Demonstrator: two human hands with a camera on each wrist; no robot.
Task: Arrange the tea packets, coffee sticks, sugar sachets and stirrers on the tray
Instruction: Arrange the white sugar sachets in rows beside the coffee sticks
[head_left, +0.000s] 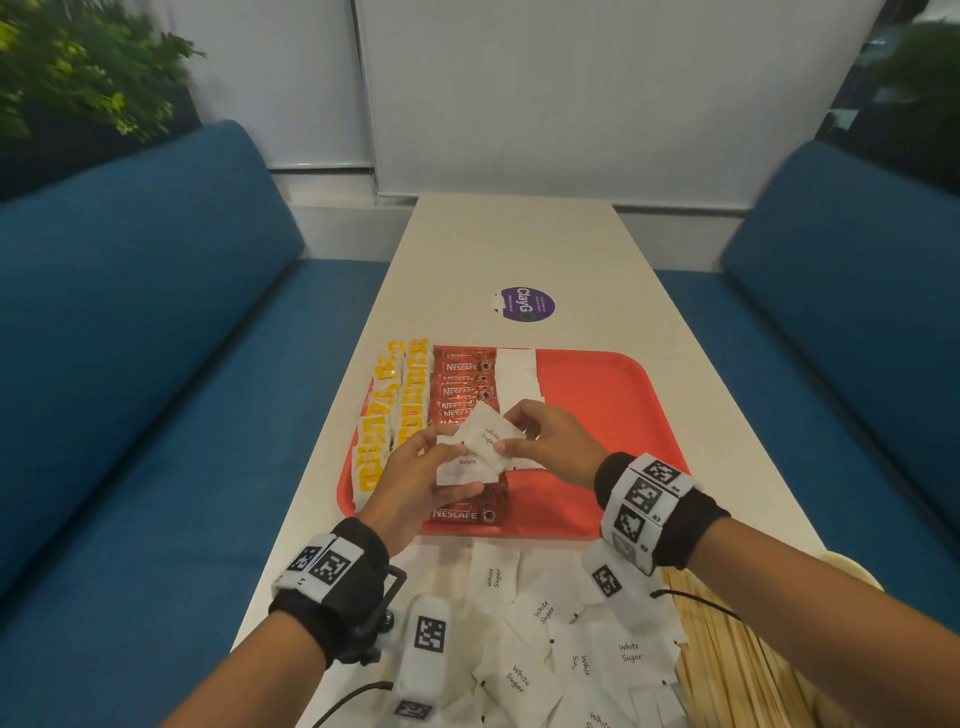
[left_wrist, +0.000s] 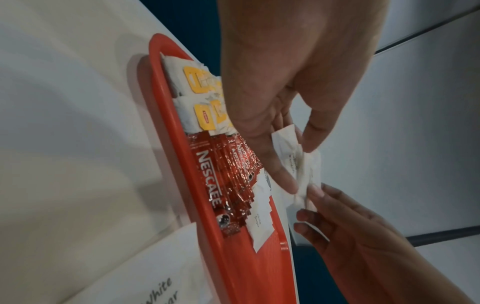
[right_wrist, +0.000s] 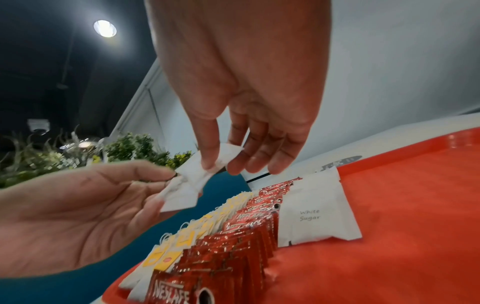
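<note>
Near edge of pale surface (head_left: 519, 249): loose white paper sugar sachets (head_left: 535, 639), pale wooden stirrers (head_left: 727, 644) | left hand (head_left: 410, 483) pinching spare sachets, right hand (head_left: 550, 447) pinching top sachet (head_left: 488, 434) | lay flat beside Nescafé sticks (head_left: 462, 387), extend white column toward near rim of red plastic tray (head_left: 613, 395).
</note>
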